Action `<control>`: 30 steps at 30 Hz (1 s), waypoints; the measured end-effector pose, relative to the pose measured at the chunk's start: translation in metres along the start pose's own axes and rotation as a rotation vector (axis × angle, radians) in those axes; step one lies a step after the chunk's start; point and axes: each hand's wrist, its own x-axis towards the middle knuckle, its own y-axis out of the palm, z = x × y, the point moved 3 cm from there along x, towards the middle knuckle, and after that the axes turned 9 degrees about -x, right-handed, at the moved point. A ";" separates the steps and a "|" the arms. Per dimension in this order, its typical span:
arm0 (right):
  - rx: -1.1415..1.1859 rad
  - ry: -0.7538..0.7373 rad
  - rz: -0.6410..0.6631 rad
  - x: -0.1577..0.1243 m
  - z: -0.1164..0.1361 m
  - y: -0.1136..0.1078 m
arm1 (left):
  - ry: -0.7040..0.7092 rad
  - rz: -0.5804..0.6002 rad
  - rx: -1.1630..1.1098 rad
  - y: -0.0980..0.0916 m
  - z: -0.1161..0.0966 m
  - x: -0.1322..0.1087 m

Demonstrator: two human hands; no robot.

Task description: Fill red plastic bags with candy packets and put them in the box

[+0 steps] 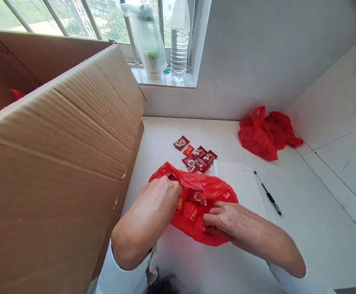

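An open red plastic bag (pixel 196 177) lies on the white table with several small red packets (pixel 198 197) inside. My left hand (pixel 167 190) reaches over the bag's left side, its fingers hidden below the knuckles, near a dark red packet at the rim. On the right side of the bag, my right hand (pixel 219 216) has its fingers curled inside, by a red packet (pixel 208 230); whether it grips that packet is unclear. Several dark red packets and a small bright red one (pixel 188 150) lie beyond the bag.
A large cardboard box (pixel 73 143) stands at the left. Paper (pixel 242 183) and a black pen (pixel 271 198) lie right of the bag. Crumpled red bags (pixel 265 132) rest by the wall. A water bottle (pixel 179 49) and a bagged bottle (pixel 151 53) stand on the windowsill.
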 end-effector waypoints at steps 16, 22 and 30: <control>0.027 0.042 0.037 0.000 0.002 0.003 | -0.052 -0.056 0.105 -0.008 -0.004 -0.002; -0.018 0.060 0.038 0.010 0.002 0.007 | -0.016 -0.166 0.052 -0.005 0.000 -0.016; 0.002 0.074 0.012 0.018 -0.006 0.008 | -0.002 -0.187 0.022 -0.005 0.002 -0.019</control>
